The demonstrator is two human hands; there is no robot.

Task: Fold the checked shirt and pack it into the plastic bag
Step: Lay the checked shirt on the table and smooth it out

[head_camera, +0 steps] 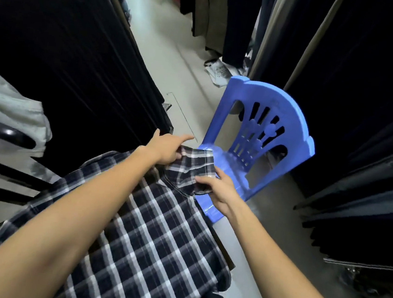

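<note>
The checked shirt [153,229], dark navy with white lines, is spread out in front of me, its far end lying on the seat of a blue plastic chair [259,141]. My left hand [166,149] grips the shirt's far end near the collar, index finger pointing outward. My right hand [218,187] pinches the same far part of the cloth from the right side, over the chair seat. No plastic bag for packing shows near my hands.
Dark garments hang on racks close on both sides of a narrow aisle with a pale floor. A crumpled printed bag [219,72] lies on the floor beyond the chair. A pale grey garment [8,104] and black rails are at the left.
</note>
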